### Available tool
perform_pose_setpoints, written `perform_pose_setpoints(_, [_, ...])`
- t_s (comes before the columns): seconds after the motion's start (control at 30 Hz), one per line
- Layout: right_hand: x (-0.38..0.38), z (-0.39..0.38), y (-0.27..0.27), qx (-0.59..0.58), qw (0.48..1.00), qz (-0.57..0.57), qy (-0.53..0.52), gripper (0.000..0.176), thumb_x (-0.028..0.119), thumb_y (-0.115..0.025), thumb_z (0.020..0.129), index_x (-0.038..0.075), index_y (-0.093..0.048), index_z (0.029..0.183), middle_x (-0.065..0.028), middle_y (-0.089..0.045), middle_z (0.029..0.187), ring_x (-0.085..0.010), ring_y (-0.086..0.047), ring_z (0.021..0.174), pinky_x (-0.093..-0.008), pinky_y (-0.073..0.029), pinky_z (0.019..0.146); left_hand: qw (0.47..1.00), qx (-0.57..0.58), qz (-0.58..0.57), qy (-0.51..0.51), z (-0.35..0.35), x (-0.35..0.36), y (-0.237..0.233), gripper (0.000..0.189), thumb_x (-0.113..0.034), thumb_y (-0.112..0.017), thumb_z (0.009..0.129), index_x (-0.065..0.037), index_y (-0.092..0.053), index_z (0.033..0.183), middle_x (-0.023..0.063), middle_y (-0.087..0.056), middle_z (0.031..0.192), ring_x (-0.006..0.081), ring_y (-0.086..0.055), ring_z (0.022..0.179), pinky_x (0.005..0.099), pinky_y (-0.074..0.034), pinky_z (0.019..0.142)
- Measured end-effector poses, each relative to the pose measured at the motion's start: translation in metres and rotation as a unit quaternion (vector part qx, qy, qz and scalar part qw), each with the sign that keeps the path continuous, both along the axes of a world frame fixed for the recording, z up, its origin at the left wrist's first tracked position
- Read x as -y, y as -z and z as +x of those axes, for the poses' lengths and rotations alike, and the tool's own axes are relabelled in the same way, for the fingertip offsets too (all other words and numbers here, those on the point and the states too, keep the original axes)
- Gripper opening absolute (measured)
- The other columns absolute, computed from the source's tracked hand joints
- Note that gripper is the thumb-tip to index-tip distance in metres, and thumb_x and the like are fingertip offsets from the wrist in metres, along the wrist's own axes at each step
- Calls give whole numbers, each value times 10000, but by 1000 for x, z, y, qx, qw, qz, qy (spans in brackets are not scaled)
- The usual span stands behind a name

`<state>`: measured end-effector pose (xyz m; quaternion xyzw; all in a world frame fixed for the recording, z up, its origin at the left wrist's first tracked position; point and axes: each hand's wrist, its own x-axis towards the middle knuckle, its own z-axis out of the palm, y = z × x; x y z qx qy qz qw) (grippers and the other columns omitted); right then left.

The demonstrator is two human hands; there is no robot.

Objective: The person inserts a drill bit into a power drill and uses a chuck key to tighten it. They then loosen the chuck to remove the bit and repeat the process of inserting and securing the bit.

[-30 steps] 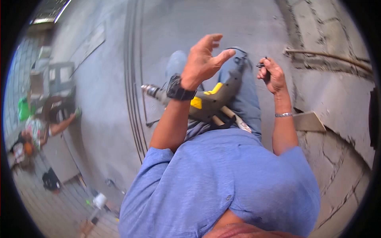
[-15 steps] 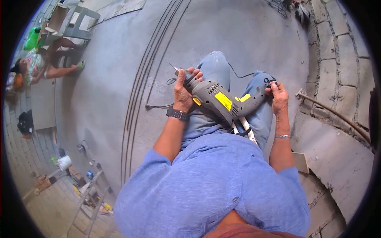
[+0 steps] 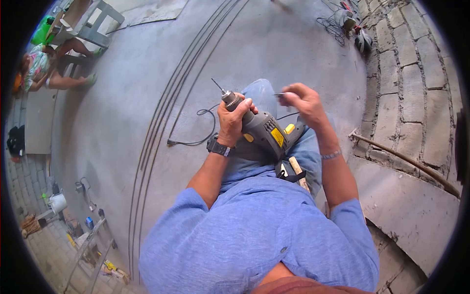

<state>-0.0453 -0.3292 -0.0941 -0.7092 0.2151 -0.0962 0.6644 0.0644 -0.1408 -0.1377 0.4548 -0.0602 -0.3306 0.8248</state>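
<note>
Drill (image 3: 265, 123): gripped around its front by my left hand (image 3: 232, 120). Thin piece (image 3: 280, 94): pinched in my right hand (image 3: 304, 105); a loose pinch could drop it.

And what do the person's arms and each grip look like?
Loose, short blue sleeves cover the upper arms, leaving the forearms uncovered. The left grip and the right grip wear no gloves. A chunky black wristwatch circles the left wrist, and a thin silvery bracelet circles the right; its fine details are too small to tell.
</note>
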Motion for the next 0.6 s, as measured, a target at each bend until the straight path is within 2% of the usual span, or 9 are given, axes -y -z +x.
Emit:
perform_pose_setpoints(0.03, [-7, 17, -10, -7, 997, -37, -71, 189, 128, -572, 904, -37, -614, 987, -79, -666, 880, -141, -641, 828, -275, -521, 770, 1000, 3, 8, 7, -1, 1, 1, 165, -68, -643, 834, -31, -535, 952, 105, -621, 742, 215, -646, 690, 340, -549, 666])
perform_pose_setpoints(0.13, [-25, 59, -13, 8, 987, -102, -122, 171, 112, -576, 891, -27, -639, 968, -60, -667, 875, -121, -633, 832, -261, -514, 774, 1000, 4, 6, 10, -2, 0, 0, 157, -57, -635, 836, -36, -535, 955, 106, -624, 750, 205, -645, 688, 331, -549, 664])
perform_pose_setpoints(0.23, [-30, 76, -12, -6, 988, -66, -137, 168, 105, -573, 891, -18, -645, 979, -54, -667, 878, -116, -630, 846, -258, -513, 781, 999, 33, 7, 15, 2, 0, 1, 155, -63, -637, 833, -31, -536, 946, 101, -629, 761, 187, -645, 691, 327, -550, 673])
perform_pose_setpoints(0.3, [-28, 78, -7, 13, 990, -66, -127, 194, 116, -576, 857, -27, -660, 957, -81, -689, 840, -123, -645, 791, -266, -517, 735, 999, 47, 10, 24, 3, 0, 1, 168, -76, -646, 829, -26, -541, 951, 93, -633, 763, 178, -646, 693, 323, -549, 678])
perform_pose_setpoints(0.47, [-27, 77, -10, 12, 988, -27, -150, 167, 97, -577, 892, -28, -642, 981, -59, -668, 900, -116, -633, 862, -257, -515, 782, 999, 38, 20, 28, 4, 0, 4, 185, -86, -652, 829, -22, -561, 977, 93, -643, 780, 184, -662, 720, 325, -555, 685])
perform_pose_setpoints(0.6, [-28, 79, -10, 14, 989, -37, -140, 164, 91, -579, 896, -29, -640, 989, -59, -668, 901, -116, -635, 869, -252, -519, 775, 999, 33, 12, 32, 5, 1, 5, 183, -86, -652, 833, -19, -573, 983, 101, -651, 799, 193, -672, 731, 332, -562, 688])
